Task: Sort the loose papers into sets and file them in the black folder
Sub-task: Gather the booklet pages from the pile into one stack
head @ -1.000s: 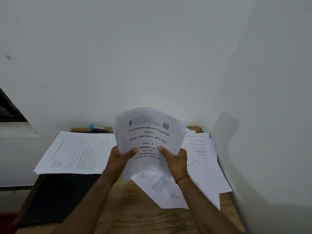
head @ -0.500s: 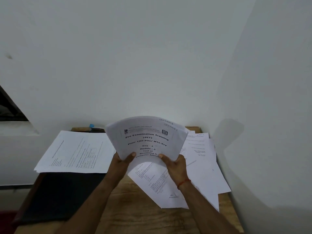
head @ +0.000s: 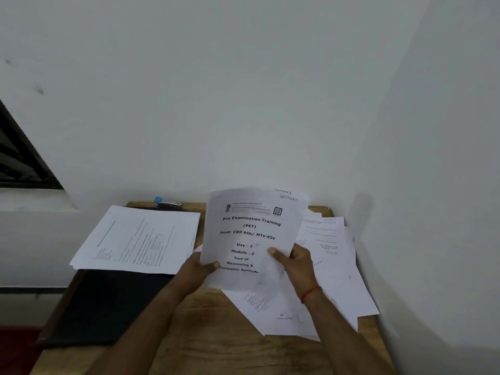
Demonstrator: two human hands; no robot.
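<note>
The left hand (head: 197,269) and the right hand (head: 295,262) pinch the lower edges of the titled set (head: 251,234), thumbs in front. Squaring its edges first seems wise, before it joins the stack (head: 138,239) lying on the black folder (head: 108,307) at left; loose papers (head: 332,266) lie at right.

The papers (head: 251,239) are white with black print, the table (head: 211,347) brown wood grain, the folder (head: 108,307) on its left side black, the wrist thread (head: 311,293) above it red.
</note>
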